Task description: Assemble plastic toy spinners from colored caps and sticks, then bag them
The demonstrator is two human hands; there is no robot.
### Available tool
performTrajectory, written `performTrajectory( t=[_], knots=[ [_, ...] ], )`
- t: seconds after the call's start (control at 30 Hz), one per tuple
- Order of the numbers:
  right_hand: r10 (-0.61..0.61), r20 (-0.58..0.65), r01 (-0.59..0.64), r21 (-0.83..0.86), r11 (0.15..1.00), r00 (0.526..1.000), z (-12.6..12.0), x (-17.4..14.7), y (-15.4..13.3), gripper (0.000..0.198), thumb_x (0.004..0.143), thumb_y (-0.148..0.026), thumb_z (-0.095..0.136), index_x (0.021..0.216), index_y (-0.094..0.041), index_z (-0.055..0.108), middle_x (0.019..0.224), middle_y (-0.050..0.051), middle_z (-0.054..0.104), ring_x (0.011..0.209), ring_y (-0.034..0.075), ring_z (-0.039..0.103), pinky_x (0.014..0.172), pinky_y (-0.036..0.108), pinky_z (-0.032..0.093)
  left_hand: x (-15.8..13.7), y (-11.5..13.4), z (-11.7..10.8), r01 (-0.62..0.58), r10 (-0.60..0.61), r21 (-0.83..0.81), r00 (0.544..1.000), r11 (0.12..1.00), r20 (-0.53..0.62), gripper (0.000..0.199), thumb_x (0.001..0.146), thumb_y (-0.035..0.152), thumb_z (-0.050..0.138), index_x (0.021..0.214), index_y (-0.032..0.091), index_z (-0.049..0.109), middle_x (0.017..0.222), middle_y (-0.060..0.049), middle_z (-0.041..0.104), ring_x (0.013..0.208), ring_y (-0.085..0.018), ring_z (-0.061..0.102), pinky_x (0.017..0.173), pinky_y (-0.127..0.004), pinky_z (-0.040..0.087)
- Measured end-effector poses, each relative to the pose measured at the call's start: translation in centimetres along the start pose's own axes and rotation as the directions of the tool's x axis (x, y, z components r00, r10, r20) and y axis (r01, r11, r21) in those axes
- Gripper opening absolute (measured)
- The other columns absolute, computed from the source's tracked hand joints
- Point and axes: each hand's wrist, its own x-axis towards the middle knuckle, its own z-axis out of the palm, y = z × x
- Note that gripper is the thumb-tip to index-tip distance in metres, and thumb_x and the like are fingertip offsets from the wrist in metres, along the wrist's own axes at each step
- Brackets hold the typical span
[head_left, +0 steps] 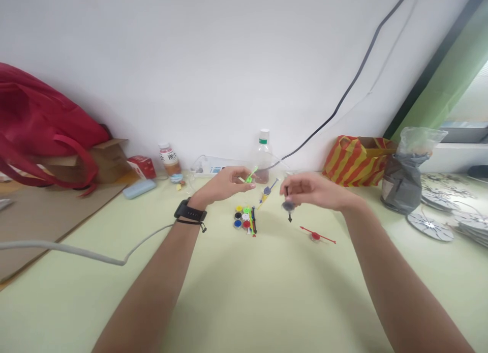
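Note:
My left hand (231,182), with a black watch on its wrist, pinches a bright green arrow spinner (249,179) between thumb and fingers. In my right hand (314,191) is a black arrow spinner (288,206) with a clear round base, its arrowhead hanging down. Between the hands, a blue arrow spinner (267,190) and a yellow one partly overlapping it are on the table. A red arrow spinner (315,236) lies below my right hand. Several coloured round discs (238,216) sit in a small group, and loose coloured arrows (253,223) lie along their right side.
A clear bottle (263,157) and a power strip (213,167) stand by the wall. At left are a red bag (41,114), cardboard box (110,162), drink bottle (169,159) and grey cable (99,257). At right are a striped bag (354,162), grey plastic bag (401,182) and slotted discs (430,227).

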Motion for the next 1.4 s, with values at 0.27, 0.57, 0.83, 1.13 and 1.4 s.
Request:
performTrajectory(
  t=[0.27,0.57,0.83,1.13,1.4],
  knots=[
    [-0.127,-0.769,0.196,-0.002,0.981,0.626,-0.9,-0.2,-0.4,0.033,0.08,-0.049,0.078,0.092,-0.019,0.074,0.082,0.006,0.073,0.076,0.02,0.07,0.076,0.036,0.061,0.1,-0.2,0.3,0.007,-0.008,0.006,0.998,1.0,0.069,0.032,0.084,0.046,0.074,0.107,0.022,0.072,0.113,-0.006,0.073,0.094,-0.021,0.07,0.082,-0.032,0.053],
    [-0.179,-0.771,-0.021,-0.243,0.97,0.611,1.4,1.6,-0.7,0.022,0.082,-0.037,0.073,0.089,-0.016,0.075,0.07,0.005,0.071,0.061,0.019,0.067,0.058,0.03,0.054,0.4,0.5,1.8,-0.046,0.049,-0.036,0.996,0.998,0.07,0.03,0.084,0.044,0.074,0.104,0.022,0.072,0.111,-0.006,0.074,0.089,-0.019,0.07,0.078,-0.031,0.055],
    [-0.103,-0.777,-0.143,-0.242,0.96,0.62,1.9,1.6,-1.2,0.022,0.082,-0.038,0.07,0.088,-0.018,0.072,0.068,0.005,0.071,0.052,0.016,0.06,0.048,0.028,0.044,0.6,0.6,2.0,-0.071,0.072,-0.026,0.997,0.997,0.031,0.032,0.084,0.046,0.075,0.104,0.021,0.072,0.113,-0.006,0.074,0.092,-0.021,0.07,0.082,-0.034,0.056],
    [-0.045,-0.547,-0.09,-0.217,0.972,0.836,2.1,1.1,-2.1,0.035,0.088,-0.05,0.062,0.087,-0.018,0.076,0.08,0.006,0.074,0.059,0.015,0.059,0.044,0.023,0.041,0.5,1.0,2.3,-0.1,0.103,-0.082,0.994,0.992,0.039,0.037,0.084,0.046,0.074,0.11,0.021,0.073,0.109,-0.007,0.074,0.093,-0.023,0.07,0.086,-0.037,0.056],
    [-0.106,-0.651,-0.158,-0.334,0.929,0.751,0.0,-0.5,-2.2,0.036,0.092,-0.052,0.057,0.086,-0.019,0.072,0.082,0.005,0.073,0.05,0.012,0.051,0.047,0.028,0.038,0.3,0.8,1.2,-0.075,0.073,-0.061,0.997,0.995,-0.035,0.036,0.082,0.048,0.075,0.105,0.02,0.073,0.112,-0.007,0.073,0.091,-0.021,0.069,0.088,-0.036,0.054]
  ],
)
